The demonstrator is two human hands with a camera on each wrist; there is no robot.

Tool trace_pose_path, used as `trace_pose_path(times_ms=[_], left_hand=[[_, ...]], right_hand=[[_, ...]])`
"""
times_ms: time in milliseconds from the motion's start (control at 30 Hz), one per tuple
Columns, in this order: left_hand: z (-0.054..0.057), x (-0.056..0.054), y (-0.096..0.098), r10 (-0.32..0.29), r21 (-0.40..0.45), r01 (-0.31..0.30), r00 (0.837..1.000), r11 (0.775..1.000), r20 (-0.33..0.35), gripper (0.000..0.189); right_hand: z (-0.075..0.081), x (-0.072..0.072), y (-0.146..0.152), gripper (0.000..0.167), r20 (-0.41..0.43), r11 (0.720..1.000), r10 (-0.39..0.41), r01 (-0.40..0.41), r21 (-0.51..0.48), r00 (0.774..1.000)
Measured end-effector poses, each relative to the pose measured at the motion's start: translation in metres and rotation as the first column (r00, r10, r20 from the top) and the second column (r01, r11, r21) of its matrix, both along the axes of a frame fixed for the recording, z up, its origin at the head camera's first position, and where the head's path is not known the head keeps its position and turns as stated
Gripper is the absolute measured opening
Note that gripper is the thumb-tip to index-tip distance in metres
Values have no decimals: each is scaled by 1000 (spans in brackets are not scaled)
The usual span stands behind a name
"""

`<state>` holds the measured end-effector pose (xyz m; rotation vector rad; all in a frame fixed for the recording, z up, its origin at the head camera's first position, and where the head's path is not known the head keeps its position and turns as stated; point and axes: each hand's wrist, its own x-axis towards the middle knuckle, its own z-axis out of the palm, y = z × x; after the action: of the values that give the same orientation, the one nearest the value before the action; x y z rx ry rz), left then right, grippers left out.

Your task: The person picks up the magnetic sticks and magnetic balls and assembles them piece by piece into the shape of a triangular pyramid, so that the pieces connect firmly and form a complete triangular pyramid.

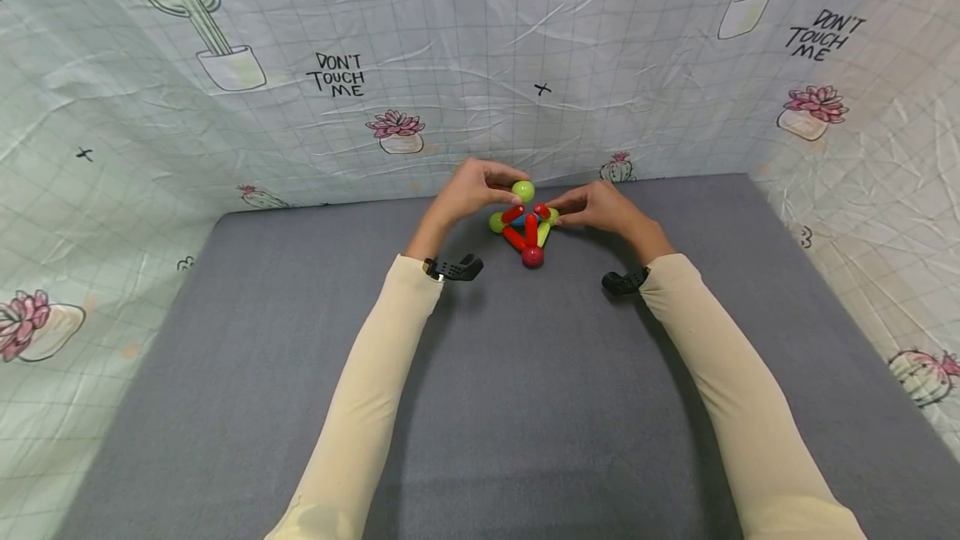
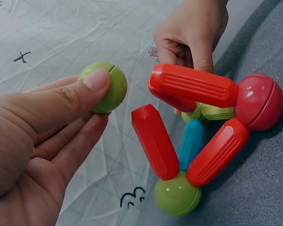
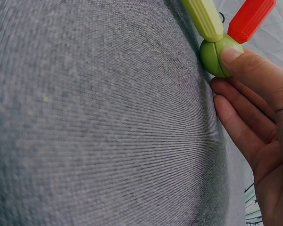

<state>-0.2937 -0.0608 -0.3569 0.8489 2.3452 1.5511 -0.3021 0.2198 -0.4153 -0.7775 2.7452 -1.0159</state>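
My left hand [image 1: 477,187] pinches a green ball [image 2: 114,88] between thumb and fingers, above a small frame of sticks and balls. In the left wrist view, a red ball [image 2: 260,102] and a green ball [image 2: 178,193] form two corners of that frame. Red sticks [image 2: 218,151] and a blue stick [image 2: 191,141] join there, and some red sticks slant upward with free ends. My right hand [image 1: 600,207] grips the third corner, another green ball [image 3: 218,56], low on the table. A yellow-green stick [image 3: 203,19] and a red stick [image 3: 251,21] run out from it.
The grey table [image 1: 517,407] extends around the frame on every side. A pale cloth [image 1: 480,40] printed with potted plants hangs behind the table's far edge, close to both hands. Black straps [image 1: 459,267] circle the wrists.
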Motion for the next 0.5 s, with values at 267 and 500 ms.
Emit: trace_pose_path(times_ms=[267,500], left_hand=[[0,1,4,-23,-33,22,999,999,-32,35],[1,3,6,-37,-42,36,999,998,-31,35]], right_hand=[[0,1,0,31,-11,1000,5,-5,0,1000],[0,0,0,30,-13,1000,12,-12,-2,1000]])
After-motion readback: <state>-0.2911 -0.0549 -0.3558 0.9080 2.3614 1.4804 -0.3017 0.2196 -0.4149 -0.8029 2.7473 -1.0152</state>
